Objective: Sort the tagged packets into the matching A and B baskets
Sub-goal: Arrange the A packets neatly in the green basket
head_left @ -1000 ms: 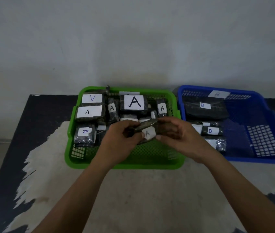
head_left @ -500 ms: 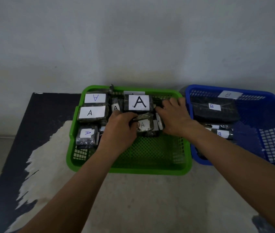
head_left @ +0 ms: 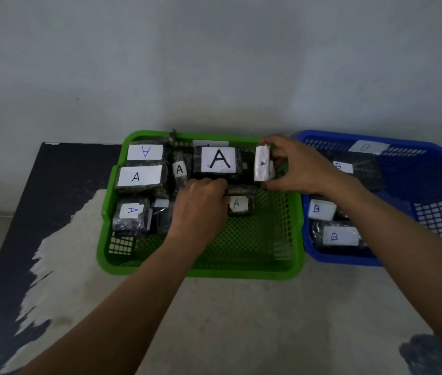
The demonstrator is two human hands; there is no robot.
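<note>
The green basket (head_left: 201, 269) holds several dark packets with white A tags, among them one with a large A (head_left: 218, 161). My left hand (head_left: 201, 207) rests inside it, fingers closed on the left end of a small A packet (head_left: 240, 204) lying on the mesh floor. My right hand (head_left: 295, 166) pinches another A-tagged packet (head_left: 261, 163) and holds it on edge at the basket's back right. The blue basket (head_left: 417, 150) to the right holds packets tagged B (head_left: 338, 236).
Both baskets stand side by side against a pale wall on a black and white patterned surface (head_left: 52, 239). A paper B label (head_left: 367, 146) is stuck on the blue basket's back rim. The green basket's front half shows bare mesh.
The packet held in both hands over the basket front now lies on the mesh floor under my left hand. My right hand has taken hold of another A packet at the back right.
</note>
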